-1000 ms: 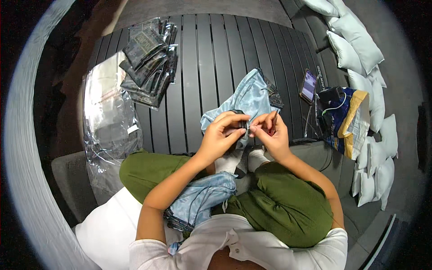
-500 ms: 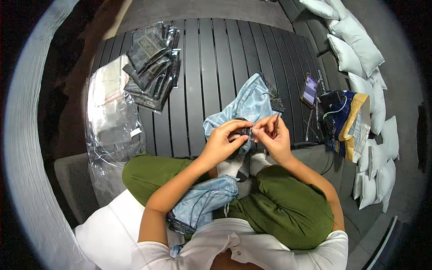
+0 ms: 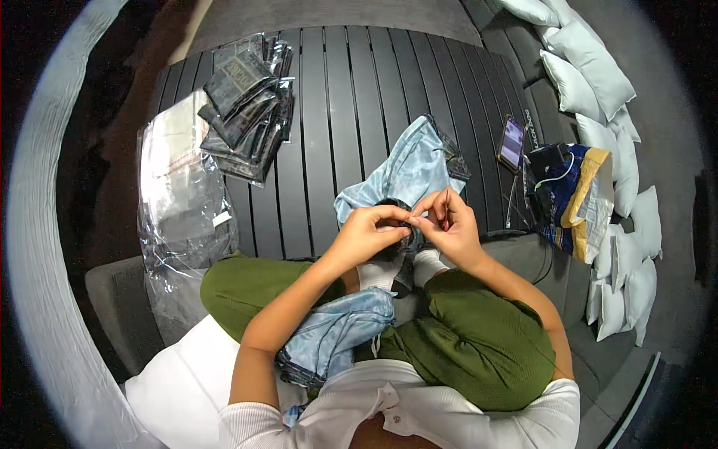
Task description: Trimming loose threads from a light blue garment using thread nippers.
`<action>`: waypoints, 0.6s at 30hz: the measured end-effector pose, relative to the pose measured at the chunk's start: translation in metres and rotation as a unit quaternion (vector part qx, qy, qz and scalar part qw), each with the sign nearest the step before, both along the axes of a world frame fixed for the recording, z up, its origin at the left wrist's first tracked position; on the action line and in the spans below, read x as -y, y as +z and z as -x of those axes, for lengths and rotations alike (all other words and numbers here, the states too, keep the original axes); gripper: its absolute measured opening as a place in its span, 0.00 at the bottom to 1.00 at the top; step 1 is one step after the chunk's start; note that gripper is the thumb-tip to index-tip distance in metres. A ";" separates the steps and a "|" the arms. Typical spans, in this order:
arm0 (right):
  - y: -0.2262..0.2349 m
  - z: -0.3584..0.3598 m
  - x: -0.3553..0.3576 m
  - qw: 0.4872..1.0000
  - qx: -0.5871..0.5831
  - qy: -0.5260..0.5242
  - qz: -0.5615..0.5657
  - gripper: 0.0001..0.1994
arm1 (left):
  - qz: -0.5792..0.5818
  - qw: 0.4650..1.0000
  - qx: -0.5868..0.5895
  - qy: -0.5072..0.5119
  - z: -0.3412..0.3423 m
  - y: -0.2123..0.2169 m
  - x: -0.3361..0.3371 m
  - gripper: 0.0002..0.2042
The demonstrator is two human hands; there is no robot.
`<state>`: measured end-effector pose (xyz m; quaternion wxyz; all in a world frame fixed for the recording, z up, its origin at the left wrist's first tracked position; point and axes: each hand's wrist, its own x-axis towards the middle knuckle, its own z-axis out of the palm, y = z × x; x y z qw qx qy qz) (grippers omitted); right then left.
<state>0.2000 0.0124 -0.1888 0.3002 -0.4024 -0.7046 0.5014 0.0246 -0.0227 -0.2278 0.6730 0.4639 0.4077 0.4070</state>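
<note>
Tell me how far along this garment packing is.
Done, apparently: a stack of bagged dark packets lies on the slatted table. In hand: the left hand and right hand pinch something small at the edge of a light blue garment. Left: a folded blue garment waits on the lap, and clear empty bags lie beside.

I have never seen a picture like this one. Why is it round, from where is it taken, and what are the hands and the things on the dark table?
The camera sits on the person's head and looks down; its wide lens bends the edges. The left hand and right hand meet and pinch something small, too small to tell, at the near end of a light blue garment lying on the dark slatted table. More blue fabric rests on the lap. On the table also lie dark packets, clear plastic bags and a phone.
</note>
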 end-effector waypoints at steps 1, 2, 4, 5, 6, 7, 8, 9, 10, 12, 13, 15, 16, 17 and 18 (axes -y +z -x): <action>0.000 0.000 0.000 1.000 0.001 0.004 0.003 0.15 | 0.014 1.000 0.009 -0.013 0.000 -0.001 0.000 0.08; -0.001 0.000 -0.001 1.000 0.002 0.009 0.005 0.16 | 0.015 1.000 0.010 -0.015 0.000 -0.002 -0.001 0.08; -0.001 0.000 -0.001 1.000 -0.009 0.016 0.020 0.15 | 0.049 0.997 0.056 -0.026 -0.001 -0.002 0.000 0.08; -0.001 0.000 -0.002 0.999 -0.020 0.025 0.033 0.15 | 0.051 0.997 0.056 -0.027 -0.001 -0.002 0.000 0.08; 0.000 0.000 -0.003 0.999 -0.020 0.024 0.035 0.15 | 0.047 0.997 0.053 -0.019 -0.002 -0.001 0.001 0.08; 0.001 -0.001 -0.004 0.999 -0.025 0.026 0.029 0.13 | 0.043 0.998 0.049 -0.011 -0.003 0.000 0.001 0.08; 0.002 -0.002 -0.004 0.999 -0.030 0.028 0.022 0.12 | 0.044 0.998 0.050 -0.013 -0.003 0.002 0.001 0.08; -0.002 -0.003 -0.004 0.997 -0.064 0.011 0.036 0.12 | 0.055 0.998 0.028 -0.013 -0.003 0.004 0.001 0.07; 0.001 -0.003 -0.004 0.997 -0.065 0.011 0.038 0.12 | 0.067 0.998 0.005 -0.010 -0.001 0.005 0.001 0.07; 0.009 -0.004 -0.005 0.979 -0.042 -0.051 0.193 0.09 | 0.071 0.997 0.032 0.026 0.001 0.004 0.001 0.09; 0.006 -0.005 -0.005 0.982 -0.046 -0.039 0.179 0.08 | 0.097 0.994 0.032 0.043 0.005 0.007 0.000 0.09; 0.011 -0.006 -0.003 0.980 0.018 -0.016 0.196 0.10 | 0.125 0.988 0.042 0.076 0.008 0.007 -0.002 0.11; 0.014 -0.007 -0.001 0.974 0.085 0.004 0.211 0.13 | 0.125 0.988 0.043 0.075 0.007 0.007 -0.003 0.11; 0.005 -0.008 0.002 0.987 0.137 0.076 0.033 0.14 | 0.131 0.986 0.055 0.086 0.006 0.007 -0.004 0.11; 0.007 -0.009 0.005 0.977 0.173 0.108 0.062 0.15 | 0.138 0.984 0.066 0.096 0.006 0.007 -0.004 0.11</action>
